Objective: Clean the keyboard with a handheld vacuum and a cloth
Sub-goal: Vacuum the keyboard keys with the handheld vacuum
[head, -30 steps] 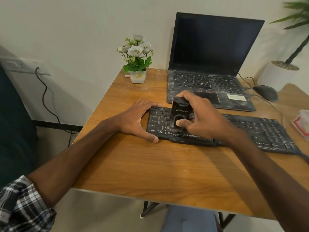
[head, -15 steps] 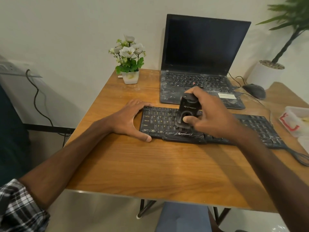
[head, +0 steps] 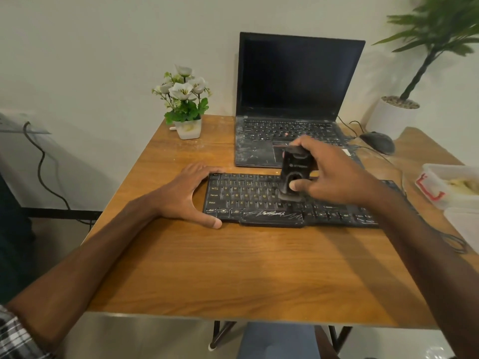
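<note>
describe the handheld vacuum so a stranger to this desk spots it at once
On the wooden table, find the black keyboard in front of the open laptop. The handheld vacuum stands upright on its middle keys, gripped by the right hand: the only small black block rising above the keys.

The table [head: 233, 268] lies open before the keyboard [head: 246, 195]; behind, laptop [head: 293, 81] (lid up) and flowerpot [head: 188, 128] block.

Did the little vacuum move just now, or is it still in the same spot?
It moved. The right hand slid the handheld vacuum to the right along the keyboard, from the left keys toward the middle, gripping it throughout. The left hand stayed holding the keyboard's left end. The keyboard and the laptop did not move.
</note>
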Motion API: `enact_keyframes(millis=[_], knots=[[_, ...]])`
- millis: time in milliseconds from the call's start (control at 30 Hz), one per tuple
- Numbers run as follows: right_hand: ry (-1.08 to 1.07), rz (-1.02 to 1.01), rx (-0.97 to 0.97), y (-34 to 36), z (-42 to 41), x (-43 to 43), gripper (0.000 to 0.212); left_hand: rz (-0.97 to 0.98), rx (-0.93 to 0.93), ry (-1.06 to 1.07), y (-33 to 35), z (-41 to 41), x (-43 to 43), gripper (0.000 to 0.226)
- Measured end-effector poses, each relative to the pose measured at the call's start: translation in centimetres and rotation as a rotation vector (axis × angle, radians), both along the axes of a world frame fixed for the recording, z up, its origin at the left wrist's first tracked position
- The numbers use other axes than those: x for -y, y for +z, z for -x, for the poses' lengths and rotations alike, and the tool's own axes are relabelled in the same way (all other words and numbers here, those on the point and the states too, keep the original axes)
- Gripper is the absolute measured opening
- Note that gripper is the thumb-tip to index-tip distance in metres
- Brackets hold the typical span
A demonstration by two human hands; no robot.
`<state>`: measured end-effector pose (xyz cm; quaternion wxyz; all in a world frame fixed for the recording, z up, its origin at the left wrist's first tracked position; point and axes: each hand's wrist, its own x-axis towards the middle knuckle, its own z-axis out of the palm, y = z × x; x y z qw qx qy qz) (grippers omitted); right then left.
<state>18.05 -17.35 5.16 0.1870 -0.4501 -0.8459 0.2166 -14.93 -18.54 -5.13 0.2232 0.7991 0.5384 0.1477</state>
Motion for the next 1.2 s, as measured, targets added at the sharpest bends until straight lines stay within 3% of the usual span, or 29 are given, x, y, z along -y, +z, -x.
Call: enact_keyframes(millis=[100, 267, 433, 533, 700, 1067, 1200], knots=[[0.031, 0.056, -0.156, 0.0, 1.2, -1.0, 0.056, 0.038, -0.014, -0.001, 0.2, 0.0, 0.3, 0.132], [0.154, 0.177, -0.082, -1.1, 2.8, -1.4, 0.058, 0.075, -0.013, 0.049, 0.6, -1.0, 0.8, 0.141], [0.203, 0.081, -0.018, -1.0, 2.8, -1.0, 0.058, -0.136, -0.184, -0.006, 1.9, -5.9, 1.1, 0.141], [0.213, 0.035, -0.040, -1.6, 2.1, -0.5, 0.055, -0.193, -0.300, -0.121, 2.7, -9.5, -0.1, 0.129], [0.190, 0.001, -0.111, -2.5, 0.8, 0.2, 0.054, -0.130, -0.113, -0.205, 3.6, -12.2, -1.8, 0.113], [0.098, -0.002, -0.187, -3.9, -0.8, 1.1, 0.055, -0.158, -0.211, -0.174, 2.1, -11.7, -2.5, 0.115], [0.052, 0.015, -0.169, -3.7, -1.9, 1.1, 0.054, -0.145, -0.231, -0.163, 2.2, -11.4, -2.5, 0.128]])
